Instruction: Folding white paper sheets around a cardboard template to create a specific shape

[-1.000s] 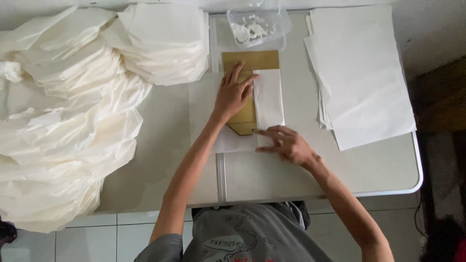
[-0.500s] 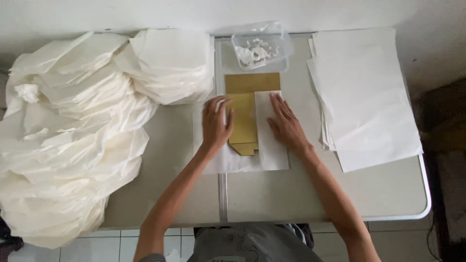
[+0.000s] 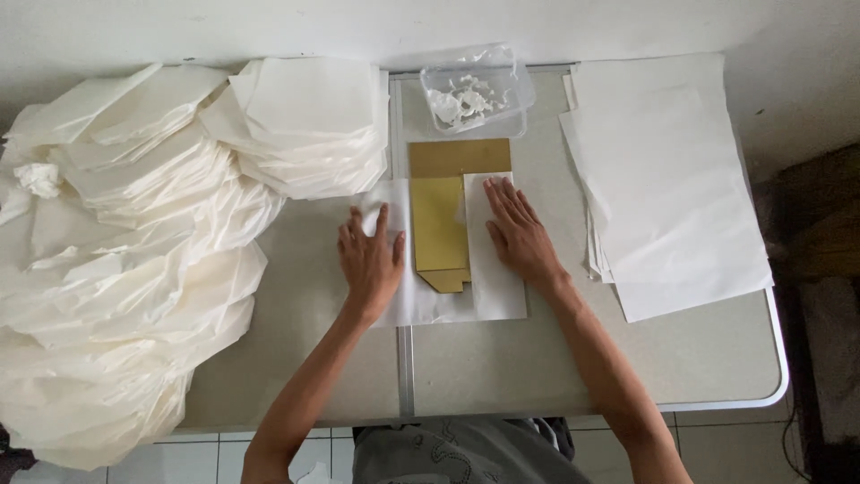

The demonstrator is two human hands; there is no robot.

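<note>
Both hands lie flat and open, gripping nothing: left hand (image 3: pixel 370 260) and right hand (image 3: pixel 517 235) press a thin white paper sheet (image 3: pixel 488 291) around a stiff gold card (image 3: pixel 439 229) mid-bench (image 3: pixel 502 367). The paper looks light and easily creased; best handled by its edges.

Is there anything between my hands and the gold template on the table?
Only the white sheet. Its right flap lies over the gold template under the right hand; the left hand rests on the sheet's left part, beside the template.

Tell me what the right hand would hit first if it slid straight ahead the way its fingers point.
The right hand points up-left; it would probably reach the gold template first, with the clear plastic container beyond.
</note>
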